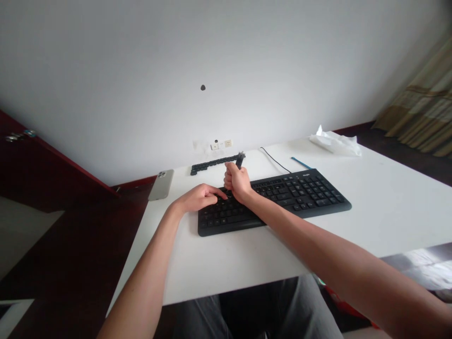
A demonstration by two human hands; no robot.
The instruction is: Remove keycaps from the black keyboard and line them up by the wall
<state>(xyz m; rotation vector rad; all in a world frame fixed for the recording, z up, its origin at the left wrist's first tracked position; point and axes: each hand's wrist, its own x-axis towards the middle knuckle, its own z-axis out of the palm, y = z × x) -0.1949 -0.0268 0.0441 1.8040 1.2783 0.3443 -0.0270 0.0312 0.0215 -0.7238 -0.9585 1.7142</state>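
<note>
My right hand [238,183] grips a small dark tool [240,161], possibly a keycap puller, whose top sticks out above my fist. The hand is over the middle of a black computer keyboard [300,194]. My left hand [199,197] lies over the keyboard's left half, fingers slightly curled and touching the keys, holding nothing. Beyond the keyboard, a long row of loose black keycaps [212,165] lies on the white table [384,221], just past my right hand's tool.
A grey smartphone [161,184] lies face down at the table's far left. Behind the keyboard are a thin black cable [275,160], a blue strip [302,163] and crumpled white plastic [335,143]. A white wall backs the table.
</note>
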